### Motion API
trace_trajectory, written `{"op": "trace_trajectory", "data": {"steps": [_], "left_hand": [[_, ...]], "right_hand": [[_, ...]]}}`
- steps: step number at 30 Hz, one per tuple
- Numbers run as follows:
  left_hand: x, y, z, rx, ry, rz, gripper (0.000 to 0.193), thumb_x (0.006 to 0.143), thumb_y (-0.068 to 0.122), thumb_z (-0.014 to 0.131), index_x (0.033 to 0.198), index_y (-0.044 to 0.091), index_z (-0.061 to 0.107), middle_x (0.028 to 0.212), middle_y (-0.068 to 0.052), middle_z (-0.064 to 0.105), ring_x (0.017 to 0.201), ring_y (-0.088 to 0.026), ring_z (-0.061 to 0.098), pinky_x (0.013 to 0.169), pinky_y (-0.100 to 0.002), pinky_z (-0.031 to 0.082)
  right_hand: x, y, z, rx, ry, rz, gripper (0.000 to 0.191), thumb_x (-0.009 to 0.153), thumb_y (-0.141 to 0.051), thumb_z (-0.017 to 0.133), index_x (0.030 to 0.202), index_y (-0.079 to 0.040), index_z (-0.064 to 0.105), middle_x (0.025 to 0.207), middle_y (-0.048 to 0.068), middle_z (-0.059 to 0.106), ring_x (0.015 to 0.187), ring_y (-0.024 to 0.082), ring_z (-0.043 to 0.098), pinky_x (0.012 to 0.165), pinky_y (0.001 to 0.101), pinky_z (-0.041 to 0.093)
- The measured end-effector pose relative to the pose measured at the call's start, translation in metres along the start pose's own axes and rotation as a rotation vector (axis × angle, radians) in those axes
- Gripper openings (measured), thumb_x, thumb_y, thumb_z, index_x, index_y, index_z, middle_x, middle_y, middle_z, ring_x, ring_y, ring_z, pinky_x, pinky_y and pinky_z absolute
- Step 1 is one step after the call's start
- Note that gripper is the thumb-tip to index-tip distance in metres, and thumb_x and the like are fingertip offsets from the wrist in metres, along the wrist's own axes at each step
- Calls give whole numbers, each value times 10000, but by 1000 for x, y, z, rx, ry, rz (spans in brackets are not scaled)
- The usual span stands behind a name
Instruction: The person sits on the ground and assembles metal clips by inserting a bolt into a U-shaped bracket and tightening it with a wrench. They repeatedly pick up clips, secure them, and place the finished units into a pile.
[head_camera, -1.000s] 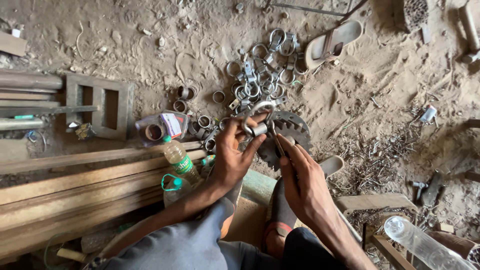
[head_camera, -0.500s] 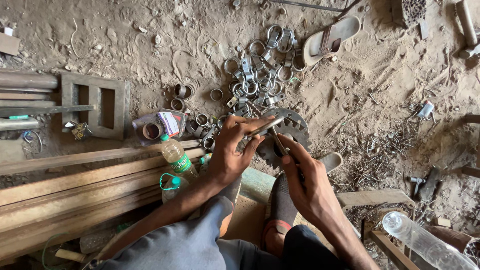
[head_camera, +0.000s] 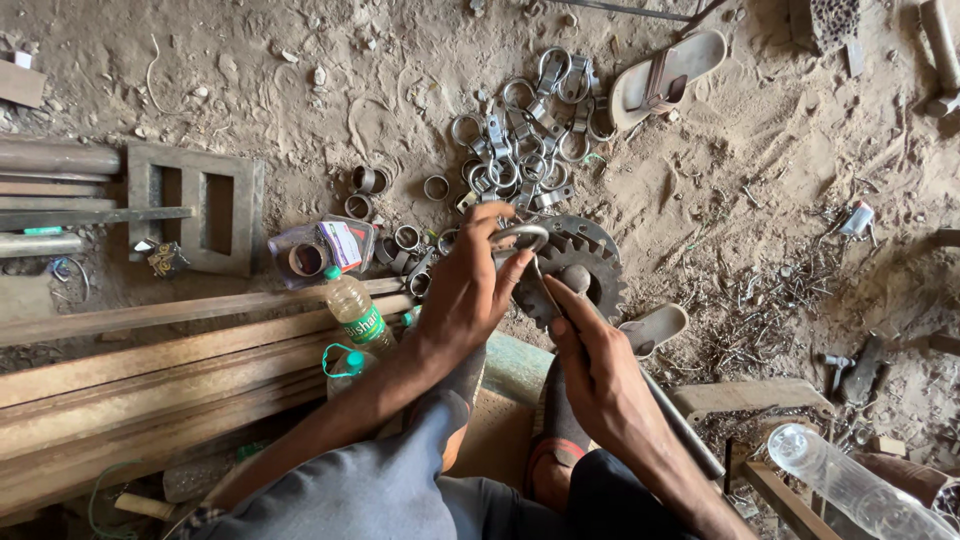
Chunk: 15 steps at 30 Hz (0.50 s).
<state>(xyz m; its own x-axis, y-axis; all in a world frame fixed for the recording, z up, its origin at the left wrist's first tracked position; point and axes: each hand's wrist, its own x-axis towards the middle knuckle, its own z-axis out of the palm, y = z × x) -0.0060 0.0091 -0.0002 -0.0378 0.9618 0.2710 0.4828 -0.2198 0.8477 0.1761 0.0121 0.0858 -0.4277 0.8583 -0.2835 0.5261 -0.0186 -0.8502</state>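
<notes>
Left grip (head_camera: 470, 290) curls its fingers around a metal ring clamp (head_camera: 520, 236), palm down, just above the toothed gear (head_camera: 585, 262) on the dirt floor. Right grip (head_camera: 590, 360) closes around a tool handle (head_camera: 545, 290), angled toward the clamp.

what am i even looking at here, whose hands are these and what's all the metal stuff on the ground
The single view comes from a camera worn on a person's head, looking down at their own two bare hands. The left hand pinches a metal ring clamp. The right hand grips a dark tool pressed against that clamp; what kind of tool is hard to tell. Beneath them a toothed gear wheel lies on the sandy ground. Beyond is a pile of similar clamps, a sandal, and at left wooden planks and a plastic bottle.
</notes>
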Motion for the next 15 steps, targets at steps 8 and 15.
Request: {"op": "trace_trajectory", "data": {"steps": [8,15], "left_hand": [[1,6,16,-163,32,-422,343,1109,357,426,1041,26,481,783,-128,691,699,-240,736,589,-361,555],[13,-1,8,-507,304,-518,367,1154,389,352,1009,80,488,764,-40,628,674,-131,592,672,-293,505]], "right_hand": [[6,-4,2,-35,-18,-172,447,1046,-98,496,1486,-20,495,1054,229,731,813,265,727,694,412,569],[3,13,-13,-87,-12,-51,463,1004,-40,479,1459,-76,558,940,147,720,718,195,658,595,341,554]]}}
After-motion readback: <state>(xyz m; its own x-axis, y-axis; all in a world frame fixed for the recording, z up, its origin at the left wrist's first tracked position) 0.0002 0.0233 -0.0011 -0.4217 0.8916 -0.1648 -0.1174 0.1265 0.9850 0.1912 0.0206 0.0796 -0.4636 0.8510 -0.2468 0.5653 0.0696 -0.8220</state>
